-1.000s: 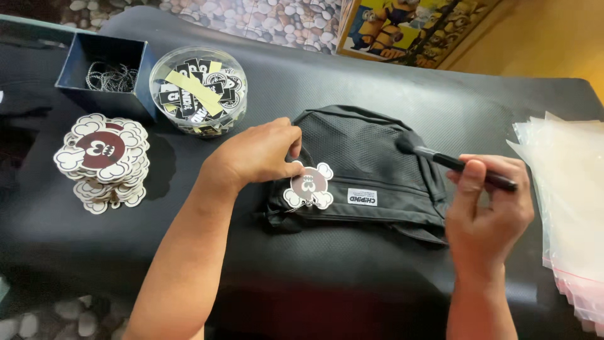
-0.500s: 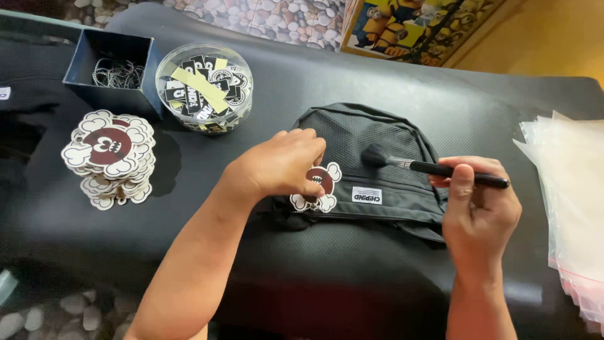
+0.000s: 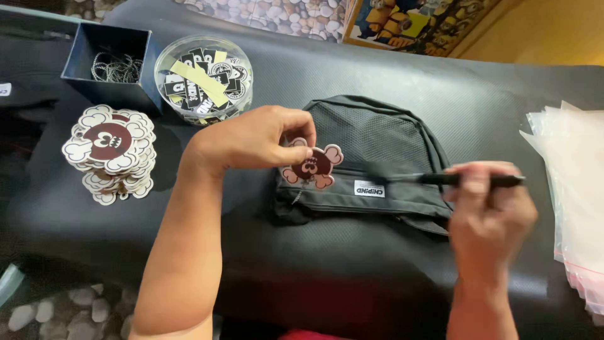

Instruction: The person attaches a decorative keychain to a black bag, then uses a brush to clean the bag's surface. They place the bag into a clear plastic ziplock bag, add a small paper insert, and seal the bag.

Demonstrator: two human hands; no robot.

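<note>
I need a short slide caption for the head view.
Left hand lifts a skull-shaped tag off a black backpack; right hand holds a black brush.

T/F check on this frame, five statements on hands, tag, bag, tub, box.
1. The left hand pinches a skull-shaped tag over the bag. True.
2. The right hand is empty. False: it holds a black brush across the bag.
3. A stack of tags lies left of the bag. True.
4. The round tub holds metal chains. False: it holds stickers; the chains are in the blue box.
5. Clear plastic sleeves lie at the right edge. True.
</note>
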